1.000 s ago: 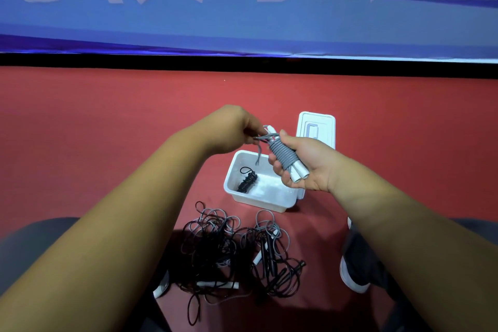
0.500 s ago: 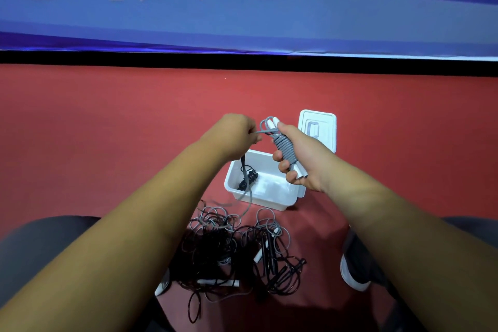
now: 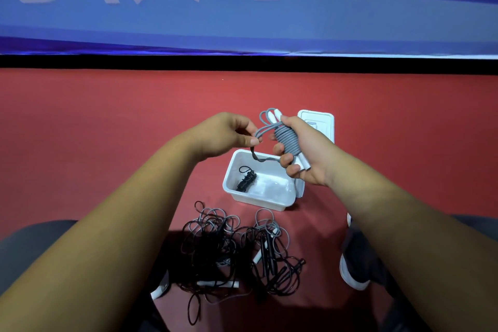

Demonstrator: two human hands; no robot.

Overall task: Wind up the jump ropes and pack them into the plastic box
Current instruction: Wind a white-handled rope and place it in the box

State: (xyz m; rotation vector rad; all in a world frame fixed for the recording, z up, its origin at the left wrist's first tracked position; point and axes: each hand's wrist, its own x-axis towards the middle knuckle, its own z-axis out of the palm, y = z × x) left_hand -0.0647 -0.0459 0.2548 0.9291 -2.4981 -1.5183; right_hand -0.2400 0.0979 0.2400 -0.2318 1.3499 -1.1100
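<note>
The winding step is nearly done: the right hand (image 3: 304, 153) grips the grey jump rope (image 3: 287, 139), its cord coiled round the white handles, above the open plastic box (image 3: 260, 201), while the left hand (image 3: 229, 135) has its fingers (image 3: 252, 140) pinched on the last loose loop. Next, I judge, that tail needs tucking before the bundle drops in beside the black wound rope (image 3: 246, 182) (a tangled pile (image 3: 237, 245) waits on the floor). Large white characters on the blue banner (image 3: 242, 21) are cropped and unreadable.

Glossy white plastic box (image 3: 234, 191)

Wound rope (image 3: 245, 182) in box (image 3: 258, 201) — tangled ropes (image 3: 237, 248) before it
</note>
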